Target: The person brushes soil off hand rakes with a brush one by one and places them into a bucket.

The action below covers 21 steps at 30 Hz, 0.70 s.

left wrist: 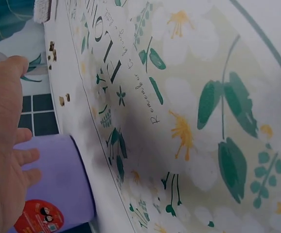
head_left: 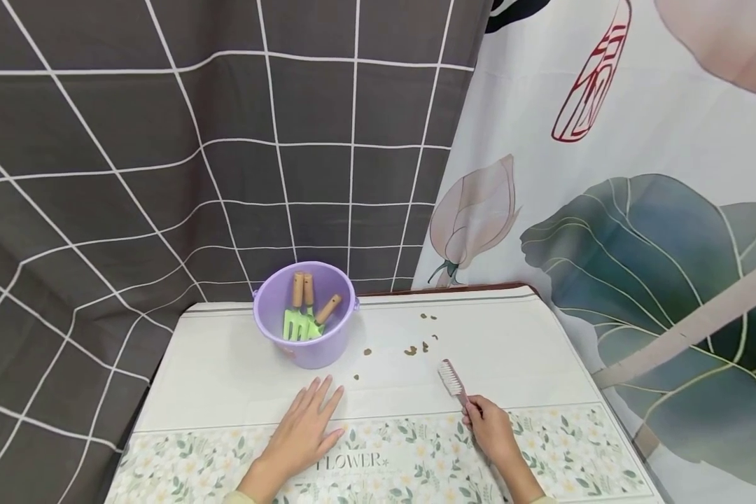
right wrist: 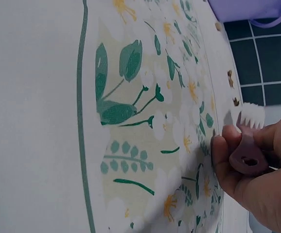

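Observation:
My right hand [head_left: 493,428] grips the mauve handle of a scrubbing brush [head_left: 451,379] with white bristles; its head points away toward the back of the table. In the right wrist view the brush's handle [right wrist: 248,154] with its hanging hole shows between thumb and fingers. My left hand [head_left: 304,428] is spread palm down, fingers straight, near the front of a purple bucket [head_left: 318,353] and holding nothing. Small brown crumbs [head_left: 410,351] lie scattered on the white tabletop between the bucket and the brush.
Inside the bucket stand green toy garden tools [head_left: 299,325] with wooden handles. A flower-printed cloth [head_left: 378,455] covers the table [head_left: 214,364]. A dark gridded curtain [head_left: 315,175] hangs behind, a white leaf-printed one [head_left: 510,231] at the right.

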Each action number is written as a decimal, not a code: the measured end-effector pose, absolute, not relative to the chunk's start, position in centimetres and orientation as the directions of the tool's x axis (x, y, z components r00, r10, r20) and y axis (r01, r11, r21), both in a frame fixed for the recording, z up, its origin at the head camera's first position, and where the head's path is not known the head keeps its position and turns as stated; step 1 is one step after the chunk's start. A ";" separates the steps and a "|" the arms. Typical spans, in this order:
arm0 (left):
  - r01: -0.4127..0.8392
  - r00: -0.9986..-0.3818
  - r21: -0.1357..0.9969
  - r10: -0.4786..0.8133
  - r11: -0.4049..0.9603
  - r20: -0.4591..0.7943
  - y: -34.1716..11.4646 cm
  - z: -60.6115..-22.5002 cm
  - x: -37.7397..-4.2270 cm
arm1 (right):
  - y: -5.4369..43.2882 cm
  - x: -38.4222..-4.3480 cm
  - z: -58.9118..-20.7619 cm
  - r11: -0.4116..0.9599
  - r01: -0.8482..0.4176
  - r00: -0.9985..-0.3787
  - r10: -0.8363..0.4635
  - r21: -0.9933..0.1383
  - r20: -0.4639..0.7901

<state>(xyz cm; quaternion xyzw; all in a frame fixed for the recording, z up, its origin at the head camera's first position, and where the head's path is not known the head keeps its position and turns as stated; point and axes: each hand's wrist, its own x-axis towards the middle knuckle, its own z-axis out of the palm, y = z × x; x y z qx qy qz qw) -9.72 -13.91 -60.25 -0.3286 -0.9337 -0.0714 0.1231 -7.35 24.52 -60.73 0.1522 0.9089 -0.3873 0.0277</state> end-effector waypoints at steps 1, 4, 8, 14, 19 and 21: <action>0.632 -0.752 0.048 0.598 0.773 0.279 -13.9 -60.2 -9.7 | 24.5 -7.4 -60.7 0.659 0.292 -0.954 0.250 -0.693 -0.164; 0.636 -0.746 0.038 0.601 0.771 0.288 -13.9 -60.1 -9.8 | 24.5 -7.4 -60.5 0.692 0.289 -0.956 0.250 -0.662 -0.155; 0.639 -0.740 0.030 0.604 0.769 0.296 -14.0 -59.9 -9.9 | 24.4 -7.4 -60.6 0.732 0.297 -0.953 0.267 -0.614 -0.143; 0.620 -0.764 0.051 0.589 0.783 0.263 -14.3 -59.8 -9.6 | 24.1 -7.4 -61.0 0.760 0.266 -0.963 0.232 -0.593 -0.135; 0.612 -0.778 0.075 0.583 0.787 0.234 -14.4 -59.9 -9.2 | 23.8 -7.2 -61.2 0.783 0.245 -0.969 0.193 -0.572 -0.152; 0.612 -0.777 0.071 0.583 0.788 0.237 -14.3 -59.9 -9.2 | 23.7 -7.1 -61.1 0.793 0.233 -0.972 0.188 -0.564 -0.138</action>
